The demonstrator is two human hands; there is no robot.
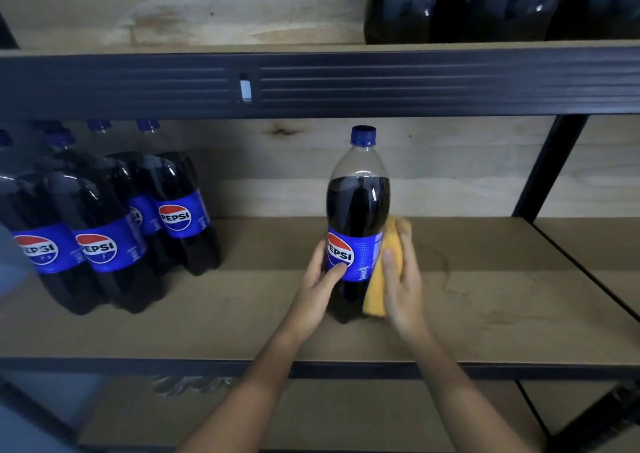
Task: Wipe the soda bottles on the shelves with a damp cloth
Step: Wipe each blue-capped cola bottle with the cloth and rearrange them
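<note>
Gripping glossy plastic bottle [356,210], left hand [320,288]; soft yellow cloth [382,272] under right hand [403,279].

1. Middle shelf board [485,300]: tan wood, flat, dark metal front rail, black upright post [550,165] at its right rear.
2. Lone Pepsi bottle [358,210], dark cola, blue cap and label, stands upright on the board, right of centre.
3. Cluster of matching Pepsi bottles [104,227] stands on the same board, well left of the lone bottle.
4. Upper shelf board [173,13], pale plywood, above the lone bottle; shrink-wrapped dark bottles [502,2] stand on its right part.
</note>
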